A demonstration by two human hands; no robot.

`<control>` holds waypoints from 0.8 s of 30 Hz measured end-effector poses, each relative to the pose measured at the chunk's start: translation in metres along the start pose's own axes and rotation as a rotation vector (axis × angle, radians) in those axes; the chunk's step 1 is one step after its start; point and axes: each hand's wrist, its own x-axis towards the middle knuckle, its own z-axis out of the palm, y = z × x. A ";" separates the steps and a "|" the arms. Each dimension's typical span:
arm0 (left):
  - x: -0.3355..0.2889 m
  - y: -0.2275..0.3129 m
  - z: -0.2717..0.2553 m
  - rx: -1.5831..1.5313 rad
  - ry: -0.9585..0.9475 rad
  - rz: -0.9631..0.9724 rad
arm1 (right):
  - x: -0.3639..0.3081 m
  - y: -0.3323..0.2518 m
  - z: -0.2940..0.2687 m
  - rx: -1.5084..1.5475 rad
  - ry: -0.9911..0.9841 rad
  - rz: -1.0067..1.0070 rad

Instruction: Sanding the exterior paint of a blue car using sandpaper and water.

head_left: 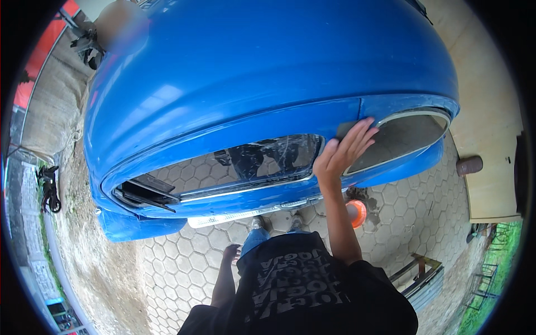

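Observation:
A blue car with a rounded roof fills the upper half of the view, its side toward me. My right hand lies against the blue pillar between the two side windows, fingers stretched out. A flat grey-brown patch shows beside my thumb and index finger; whether it is a loose sheet or part of the surface I cannot make out. The dark side window is left of that hand, the smaller rear window right of it. My left hand hangs low beside my leg, fingers loosely apart.
An orange bucket stands on the hexagonal paving near a wet stain. At right are a pale wooden panel and a brown rounded object. A metal-and-wood frame lies at lower right; a black motorbike is far left.

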 end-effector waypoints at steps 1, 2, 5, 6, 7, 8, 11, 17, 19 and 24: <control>0.006 -0.007 -0.005 0.031 -0.008 -0.013 | 0.017 -0.016 -0.004 -0.007 -0.020 0.098; 0.017 -0.022 -0.012 0.011 -0.004 -0.007 | 0.027 -0.030 -0.002 -0.002 -0.042 0.194; 0.043 -0.061 -0.029 0.916 0.000 0.437 | 0.009 -0.075 0.017 0.018 -0.109 -0.052; 0.040 -0.057 -0.028 0.911 -0.007 0.442 | 0.002 -0.085 0.020 0.006 -0.162 -0.200; 0.035 -0.055 -0.026 0.715 -0.079 0.344 | 0.001 -0.090 0.022 0.011 -0.154 -0.184; 0.027 -0.044 -0.029 0.529 -0.151 0.249 | 0.005 -0.083 0.022 0.000 -0.151 -0.187; 0.021 -0.021 -0.034 0.044 -0.063 0.120 | 0.023 -0.074 0.021 -0.120 -0.066 0.027; 0.029 -0.031 -0.049 -0.176 0.014 0.068 | -0.020 -0.185 0.056 0.046 -0.116 -0.214; 0.038 -0.041 -0.055 -0.102 -0.047 -0.046 | -0.028 -0.205 0.060 -0.023 -0.192 -0.237; 0.049 -0.056 -0.070 -0.340 -0.009 0.002 | 0.005 -0.169 0.044 -0.047 -0.095 0.047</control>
